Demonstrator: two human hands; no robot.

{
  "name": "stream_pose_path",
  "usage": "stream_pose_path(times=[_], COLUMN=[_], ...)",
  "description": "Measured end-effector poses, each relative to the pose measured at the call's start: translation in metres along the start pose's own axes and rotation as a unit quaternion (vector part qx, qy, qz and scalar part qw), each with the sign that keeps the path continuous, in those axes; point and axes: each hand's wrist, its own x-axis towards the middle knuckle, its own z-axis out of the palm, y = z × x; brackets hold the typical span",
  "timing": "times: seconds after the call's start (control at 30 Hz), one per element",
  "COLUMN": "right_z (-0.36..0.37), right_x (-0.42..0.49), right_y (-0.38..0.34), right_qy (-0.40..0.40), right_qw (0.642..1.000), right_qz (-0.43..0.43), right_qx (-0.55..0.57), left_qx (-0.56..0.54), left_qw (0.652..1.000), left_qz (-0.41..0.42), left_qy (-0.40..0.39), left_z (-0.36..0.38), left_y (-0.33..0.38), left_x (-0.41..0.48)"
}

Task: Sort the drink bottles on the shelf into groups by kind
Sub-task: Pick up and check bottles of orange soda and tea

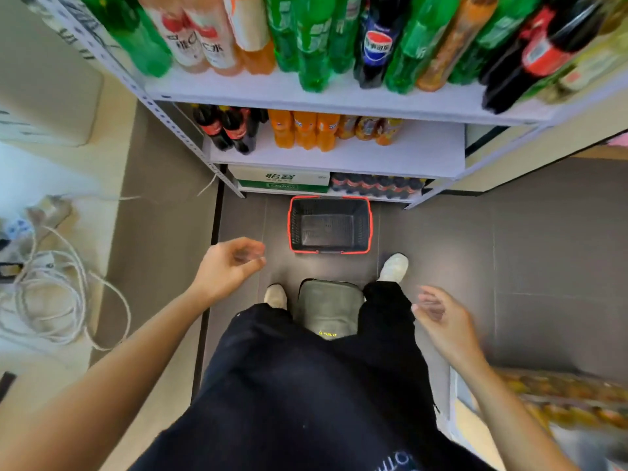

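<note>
You wear a loose black cloth top (306, 436) with pale printed lettering (396, 462) at six o'clock, baggy black trousers (387, 300), and off-white soft shoes (394, 267).

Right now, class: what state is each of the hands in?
Left hand: open, fingers loosely curled, holding nothing.
Right hand: open, relaxed, holding nothing.

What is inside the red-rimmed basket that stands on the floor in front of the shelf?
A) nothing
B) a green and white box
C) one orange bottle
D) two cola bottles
A: the basket shows its dark mesh bottom bare, with no bottle or box lying in it.
</note>
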Motion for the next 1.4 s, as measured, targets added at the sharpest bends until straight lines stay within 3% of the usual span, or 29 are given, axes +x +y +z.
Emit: stream_pose_path(times=[0.23, 0.4, 0.63, 0.83, 1.07, 1.27, 1.4], right_z=[-0.027, 0.008, 0.154, 0.256, 0.29, 0.271, 0.265], right_x=[0.135, 0.258, 0.427, 0.526, 0.549, 0.508, 0.476], right_y=[-0.009, -0.046, -0.069, -0.071, -0.086, -0.048, -0.001], right_qy=[-0.088, -0.12, -0.023, 0.103, 0.236, 0.185, 0.194], right_qw=[0.983, 0.957, 0.934, 0.889, 0.837, 0.842, 0.837], right_qz=[-0.146, -0.252, -0.355, -0.432, -0.47, -0.462, -0.451], right_qx=[-0.072, -0.08, 0.006, 0.109, 0.15, 0.208, 0.242], left_qx=[0.044, 0.012, 0.002, -0.025, 0.005, -0.066, -0.136], left_qw=[0.996, 0.993, 0.998, 0.986, 0.956, 0.939, 0.923], left_qz=[-0.053, -0.09, -0.024, 0.096, 0.234, 0.268, 0.303], left_qy=[0.057, 0.079, 0.063, 0.13, 0.175, 0.203, 0.196], left_z=[0.052, 0.095, 0.153, 0.182, 0.205, 0.215, 0.228], left_y=[0.027, 0.017, -0.065, -0.131, -0.168, -0.167, -0.155], left_x=[0.101, 0.171, 0.292, 0.383, 0.418, 0.417, 0.415])
